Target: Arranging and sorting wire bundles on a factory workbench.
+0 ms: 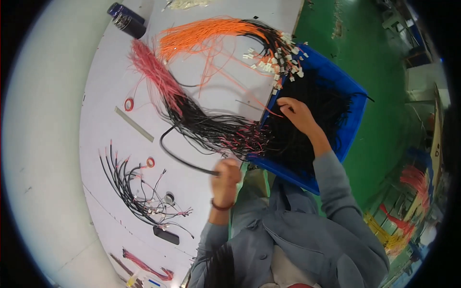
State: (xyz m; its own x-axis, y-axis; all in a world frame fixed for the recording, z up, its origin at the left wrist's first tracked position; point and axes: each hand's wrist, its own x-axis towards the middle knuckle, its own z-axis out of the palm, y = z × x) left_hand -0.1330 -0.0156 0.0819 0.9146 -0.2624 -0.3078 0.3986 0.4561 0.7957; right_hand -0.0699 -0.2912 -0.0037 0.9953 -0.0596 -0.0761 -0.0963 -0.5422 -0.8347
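Note:
My left hand [224, 180] is closed around one end of a black tube or cable [185, 162], thicker than the wires nearby. It curves up and left to a bundle of black wires with pink-red ends [201, 120] on the white table. Over a blue bin [354, 122] filled with black tubing-like pieces [307, 139], my right hand [298, 115] has its fingers curled together. What they hold, if anything, is too small to make out. An orange-pink wire [245, 90] ends just beside those fingers.
Orange wires [201, 34] with white connectors [278, 62] lie on the far table [110, 192]. Leftward are a ruler-like strip [134, 125], tape rolls [129, 104], a smaller black cable bundle [126, 194] and a black box [166, 235]. A dark bottle [128, 25] lies far left.

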